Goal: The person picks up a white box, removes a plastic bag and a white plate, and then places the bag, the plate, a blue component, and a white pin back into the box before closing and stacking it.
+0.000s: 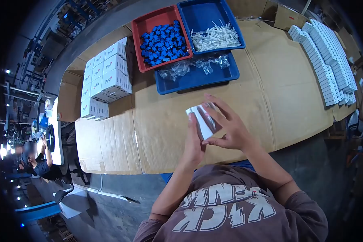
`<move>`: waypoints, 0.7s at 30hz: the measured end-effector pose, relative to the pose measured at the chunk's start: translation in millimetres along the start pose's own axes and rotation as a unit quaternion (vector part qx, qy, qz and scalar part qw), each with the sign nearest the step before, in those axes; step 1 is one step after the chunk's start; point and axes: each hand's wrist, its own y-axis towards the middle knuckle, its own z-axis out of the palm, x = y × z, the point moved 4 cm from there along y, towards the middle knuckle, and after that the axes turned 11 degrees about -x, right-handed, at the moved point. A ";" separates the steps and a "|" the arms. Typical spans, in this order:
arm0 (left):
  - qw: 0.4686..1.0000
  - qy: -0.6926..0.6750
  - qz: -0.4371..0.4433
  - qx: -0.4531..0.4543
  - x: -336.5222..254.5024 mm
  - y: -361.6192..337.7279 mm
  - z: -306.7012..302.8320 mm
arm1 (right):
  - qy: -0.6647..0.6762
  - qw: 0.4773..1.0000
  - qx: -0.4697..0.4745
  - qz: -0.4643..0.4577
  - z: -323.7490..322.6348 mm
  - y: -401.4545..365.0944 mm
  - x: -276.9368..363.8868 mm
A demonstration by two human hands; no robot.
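Observation:
A small white box (206, 128) with a printed face is between my two hands above the cardboard-covered table. My left hand (195, 146) grips it from the near left, thumb along its side. Around the right side of the same box my right hand (232, 131) is curled, fingers over the top and thumb by the lower edge. Whether the box's flaps are open cannot be seen. Beyond my hands, a blue tray (177, 86) contains clear plastic bags (207, 66).
A red tray (142, 24) of blue plastic pieces and a blue tray (199, 14) of white tube-like pieces stand at the back. White boxes (105, 82) are stacked at left, with rows of smaller cartons (330, 64) at right. Another person (42, 163) works far left.

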 end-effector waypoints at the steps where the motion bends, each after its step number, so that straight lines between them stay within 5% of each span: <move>1: 1.000 -0.021 -0.021 -0.003 -0.5 -5.3 7.5 | 0.001 1.000 -0.004 -0.015 -2.4 3.5 -0.1; 13: 0.998 -0.046 -0.037 0.017 10.2 -4.8 -3.7 | 0.068 0.994 -0.027 -0.087 17.8 0.7 -9.8; 20: 0.999 -0.020 -0.033 0.006 14.4 0.4 -1.1 | 0.142 0.986 -0.089 0.013 23.2 -13.2 -25.6; 21: 0.997 0.019 0.014 0.080 15.1 6.7 -0.4 | 0.172 0.977 -0.115 0.047 23.3 -15.1 -28.2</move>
